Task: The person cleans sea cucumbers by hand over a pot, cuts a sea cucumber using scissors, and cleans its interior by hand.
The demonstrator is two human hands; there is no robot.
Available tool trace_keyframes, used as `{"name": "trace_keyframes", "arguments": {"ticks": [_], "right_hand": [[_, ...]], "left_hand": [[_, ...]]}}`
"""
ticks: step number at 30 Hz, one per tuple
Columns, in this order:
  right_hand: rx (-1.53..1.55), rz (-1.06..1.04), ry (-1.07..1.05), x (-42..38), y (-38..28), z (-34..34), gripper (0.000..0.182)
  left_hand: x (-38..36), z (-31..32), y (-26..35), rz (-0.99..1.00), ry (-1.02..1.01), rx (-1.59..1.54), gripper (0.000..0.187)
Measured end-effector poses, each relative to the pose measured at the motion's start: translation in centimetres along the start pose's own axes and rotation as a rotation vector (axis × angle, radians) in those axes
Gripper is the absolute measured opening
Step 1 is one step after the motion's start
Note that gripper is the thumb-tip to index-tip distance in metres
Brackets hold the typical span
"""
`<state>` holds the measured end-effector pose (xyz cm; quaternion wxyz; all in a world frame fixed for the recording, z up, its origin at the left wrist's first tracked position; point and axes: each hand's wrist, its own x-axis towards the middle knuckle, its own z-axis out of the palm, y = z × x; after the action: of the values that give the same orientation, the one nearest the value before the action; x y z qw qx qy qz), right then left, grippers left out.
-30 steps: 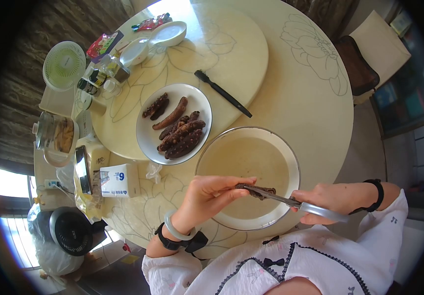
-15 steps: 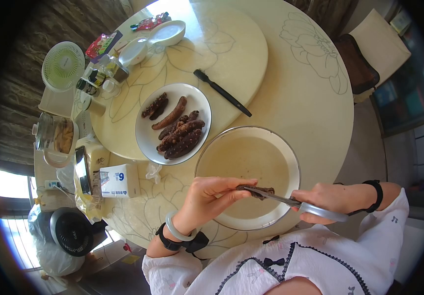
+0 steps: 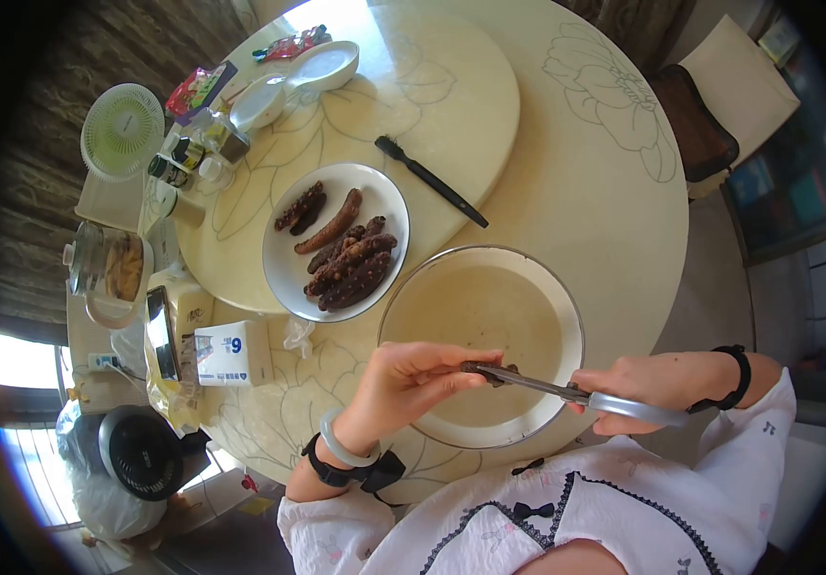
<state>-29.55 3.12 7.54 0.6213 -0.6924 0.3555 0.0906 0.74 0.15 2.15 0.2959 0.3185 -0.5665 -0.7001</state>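
Between the thumb and fingers of my left hand (image 3: pixel 422 376) is a dark brown sea cucumber (image 3: pixel 491 372), held over a white enamel basin (image 3: pixel 403 297) of cloudy water. My right hand (image 3: pixel 628 383) grips the grey handles of a pair of scissors (image 3: pixel 638 409). The scissor blades lie along the sea cucumber and overlap it, pointing toward my left fingertips. Dark specks show in the water below. Beyond the basin, a white plate (image 3: pixel 279 278) carries several more bumpy, dark brown sea cucumbers (image 3: pixel 355 266).
A black brush (image 3: pixel 432 182) lies on the raised turntable (image 3: pixel 470 96), right of the plate. White dishes (image 3: pixel 325 65) and seasoning jars (image 3: pixel 175 171) stand farther back. To the left are a tissue pack (image 3: pixel 232 354), a phone (image 3: pixel 161 333) and a glass teapot (image 3: pixel 106 264).
The scissors have shifted slightly, their handles a little farther right and their blades closer together over the sea cucumber. My left hand stays nearly in place.
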Motion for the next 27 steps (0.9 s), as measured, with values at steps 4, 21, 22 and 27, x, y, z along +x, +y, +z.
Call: {"name": "trace_keyframes", "arguments": {"ticks": [4, 21, 22, 27], "right_hand": [[-0.049, -0.012, 0.016, 0.1, 0.1, 0.3, 0.026], [-0.243, -0.161, 0.224, 0.8, 2.1, 1.9, 0.025], [-0.243, -0.161, 0.225, 0.8, 1.9, 1.7, 0.025], [-0.109, -0.099, 0.045, 0.2, 0.5, 0.3, 0.027]], "left_hand": [[0.2, -0.4, -0.1, 0.055, -0.077, 0.14, 0.028], [-0.3, -0.2, 0.1, 0.168, -0.029, 0.496, 0.031], [-0.3, -0.2, 0.2, 0.168, -0.029, 0.496, 0.031], [-0.1, -0.4, -1.1, 0.127, -0.024, 0.283, 0.031]]}}
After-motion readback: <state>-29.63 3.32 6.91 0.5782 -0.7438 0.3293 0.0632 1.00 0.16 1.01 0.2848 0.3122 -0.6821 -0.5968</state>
